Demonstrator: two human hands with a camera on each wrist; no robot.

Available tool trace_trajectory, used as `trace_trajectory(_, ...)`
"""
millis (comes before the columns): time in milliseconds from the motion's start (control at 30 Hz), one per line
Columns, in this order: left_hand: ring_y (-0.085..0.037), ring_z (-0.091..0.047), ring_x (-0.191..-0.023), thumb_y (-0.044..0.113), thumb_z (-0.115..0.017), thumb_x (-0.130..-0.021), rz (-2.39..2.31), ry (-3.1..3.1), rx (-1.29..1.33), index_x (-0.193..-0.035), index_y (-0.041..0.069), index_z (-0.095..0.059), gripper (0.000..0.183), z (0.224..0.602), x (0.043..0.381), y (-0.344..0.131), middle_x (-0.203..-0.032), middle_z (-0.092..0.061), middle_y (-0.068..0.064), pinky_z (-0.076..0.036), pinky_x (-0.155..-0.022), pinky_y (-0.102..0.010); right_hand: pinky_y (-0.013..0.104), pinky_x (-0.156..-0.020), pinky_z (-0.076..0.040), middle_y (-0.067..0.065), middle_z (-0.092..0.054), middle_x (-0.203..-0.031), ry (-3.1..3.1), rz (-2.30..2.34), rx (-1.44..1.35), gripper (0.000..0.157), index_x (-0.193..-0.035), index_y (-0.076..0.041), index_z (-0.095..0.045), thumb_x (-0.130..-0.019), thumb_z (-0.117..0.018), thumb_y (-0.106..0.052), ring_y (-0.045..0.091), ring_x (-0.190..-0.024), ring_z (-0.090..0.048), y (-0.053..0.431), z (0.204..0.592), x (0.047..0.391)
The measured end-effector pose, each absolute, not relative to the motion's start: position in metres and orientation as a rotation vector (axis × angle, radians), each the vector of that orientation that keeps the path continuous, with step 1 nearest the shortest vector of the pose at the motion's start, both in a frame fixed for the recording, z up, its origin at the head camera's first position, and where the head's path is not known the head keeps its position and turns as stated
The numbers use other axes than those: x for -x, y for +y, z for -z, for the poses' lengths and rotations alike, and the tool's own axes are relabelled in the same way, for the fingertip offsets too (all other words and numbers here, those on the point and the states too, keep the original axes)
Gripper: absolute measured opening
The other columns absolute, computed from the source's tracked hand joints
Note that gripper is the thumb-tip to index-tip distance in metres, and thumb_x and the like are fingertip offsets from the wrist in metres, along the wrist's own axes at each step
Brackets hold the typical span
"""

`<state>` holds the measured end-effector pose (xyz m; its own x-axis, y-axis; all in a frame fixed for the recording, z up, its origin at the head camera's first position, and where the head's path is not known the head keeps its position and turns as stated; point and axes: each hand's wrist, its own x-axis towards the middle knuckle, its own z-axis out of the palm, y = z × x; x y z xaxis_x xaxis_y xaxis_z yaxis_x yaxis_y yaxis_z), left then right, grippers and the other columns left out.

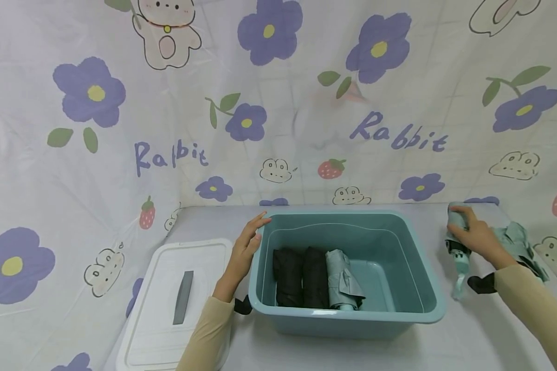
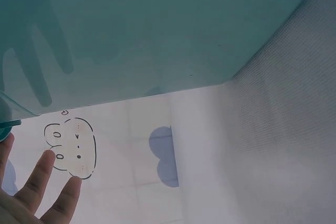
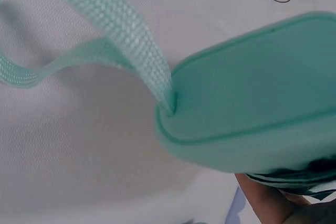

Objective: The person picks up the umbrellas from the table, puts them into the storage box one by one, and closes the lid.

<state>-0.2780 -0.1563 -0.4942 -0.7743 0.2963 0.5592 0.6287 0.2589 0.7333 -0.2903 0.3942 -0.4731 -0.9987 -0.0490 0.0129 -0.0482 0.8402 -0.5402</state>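
My right hand [image 1: 478, 238] grips a light teal folded umbrella [image 1: 457, 219] to the right of the bin. Its teal handle [image 3: 252, 82] and woven wrist strap [image 3: 118, 24] fill much of the right wrist view; in the head view the handle points toward me. My left hand [image 1: 245, 250] touches the left rim of the teal plastic bin [image 1: 348, 325], fingers extended. Seen from the left wrist, those fingers [image 2: 39, 177] are spread beside the bin wall [image 2: 157, 35]. Inside the bin, two black rolled umbrellas [image 1: 289, 278] and one light teal umbrella [image 1: 341, 278] lie side by side at the left.
A white lid [image 1: 158, 304] with a grey handle lies left of the bin. Past my right hand, another light teal bundle of fabric [image 1: 515, 239] rests on the table, partly behind my wrist. A flower-and-rabbit printed cloth [image 1: 278, 103] hangs behind and at the sides.
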Motion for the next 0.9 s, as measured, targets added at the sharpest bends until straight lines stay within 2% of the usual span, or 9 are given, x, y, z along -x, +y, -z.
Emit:
trace_trajectory(367, -0.020, -0.028, -0.138, 0.038, -0.032, -0.100, 1.530, -2.236, 0.850, -0.137, 0.018, -0.045, 0.044, 0.495, 0.278, -0.157, -0.150, -0.031, -0.002, -0.026, -0.100, -0.064, 0.065, -0.079, -0.039, 0.052, -0.023, -0.128, 2.936, 0.977, 0.106, 0.064, -0.142, 0.000, -0.016, -0.096, -0.043, -0.035, 0.065, -0.108, -0.034, 0.383, 0.456, 0.285)
trace_trajectory(500, -0.021, -0.028, -0.138, 0.033, -0.033, -0.101, 1.520, -2.240, 0.838, -0.136, 0.015, -0.045, 0.042, 0.490, 0.275, -0.156, -0.149, -0.031, -0.003, -0.027, -0.100, -0.063, 0.055, -0.076, -0.048, 0.048, -0.019, -0.133, 2.860, 1.084, 0.098, 0.068, -0.143, -0.002, -0.014, -0.095, -0.047, -0.037, 0.061, -0.110, -0.035, 0.376, 0.445, 0.282)
trace_trajectory(667, -0.030, -0.027, -0.137, 0.021, -0.034, -0.101, 1.540, -2.228, 0.850, -0.134, 0.003, -0.045, 0.040, 0.471, 0.262, -0.152, -0.148, -0.031, -0.015, -0.025, -0.100, -0.066, 0.044, -0.069, -0.051, 0.046, -0.017, -0.134, 2.832, 1.113, 0.099, 0.069, -0.143, -0.003, -0.014, -0.094, -0.050, -0.036, 0.057, -0.109, -0.037, 0.366, 0.435, 0.279)
trace_trajectory(800, -0.033, -0.026, -0.137, 0.016, -0.035, -0.100, 1.563, -2.216, 0.860, -0.134, 0.001, -0.045, 0.038, 0.468, 0.259, -0.150, -0.147, -0.031, -0.018, -0.023, -0.100, -0.067, 0.045, -0.068, -0.050, 0.047, -0.018, -0.133, 2.855, 1.052, 0.120, 0.067, -0.143, -0.003, -0.016, -0.094, -0.050, -0.035, 0.059, -0.108, -0.037, 0.362, 0.427, 0.278)
trace_trajectory(900, -0.029, -0.027, -0.138, 0.023, -0.034, -0.101, 1.536, -2.231, 0.849, -0.135, 0.006, -0.045, 0.040, 0.479, 0.265, -0.152, -0.148, -0.032, -0.013, -0.025, -0.099, -0.067, 0.048, -0.068, -0.049, 0.048, -0.015, -0.134, 2.861, 1.007, 0.131, 0.067, -0.142, -0.002, -0.016, -0.094, -0.049, -0.035, 0.062, -0.108, -0.036, 0.361, 0.422, 0.278)
